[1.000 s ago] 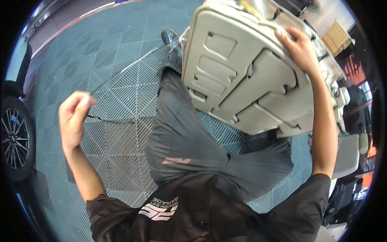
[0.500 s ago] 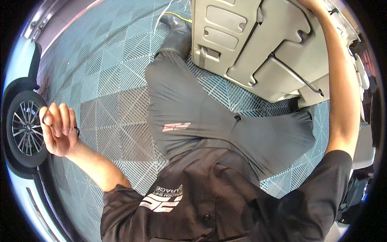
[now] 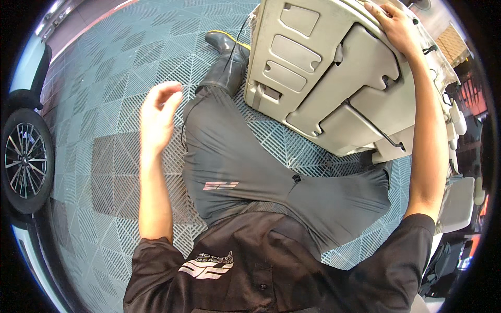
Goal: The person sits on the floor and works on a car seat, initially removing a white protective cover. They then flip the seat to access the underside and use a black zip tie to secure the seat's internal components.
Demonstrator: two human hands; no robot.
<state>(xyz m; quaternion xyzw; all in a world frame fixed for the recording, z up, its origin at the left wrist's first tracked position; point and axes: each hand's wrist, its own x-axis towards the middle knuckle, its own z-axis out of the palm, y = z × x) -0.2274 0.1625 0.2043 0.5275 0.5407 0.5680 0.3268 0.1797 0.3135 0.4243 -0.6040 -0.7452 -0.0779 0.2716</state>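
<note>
In the head view, a garage floor (image 3: 115, 104) of ribbed, interlocking blue-grey tiles, with a darker grey tile patch (image 3: 115, 172) at left. Beyond that, at the far left, a multi-spoke car wheel (image 3: 26, 160) on a dark tyre. At the upper right, a tan box (image 3: 453, 44); lower down on the same side, a grey padded seat cushion (image 3: 456, 203). Ahead and right of centre, between dark grey trouser legs (image 3: 235, 151), a beige car seat (image 3: 360, 78), tilted, with moulded back panel facing the camera, crossed by a slim dark bar (image 3: 374, 125). Just beside its left edge, a black boot (image 3: 225, 62) with yellow trim, and across the boot a thin dark cord (image 3: 238, 39). Curled over the seat's upper right edge, holding the rim: the right hand (image 3: 399, 28), with fingers partly bent. Raised over the floor, near the left knee and well apart from the seat: the left hand (image 3: 158, 117), blurred, with fingers half curled toward the thumb; impossible to tell whether pinching anything.
</note>
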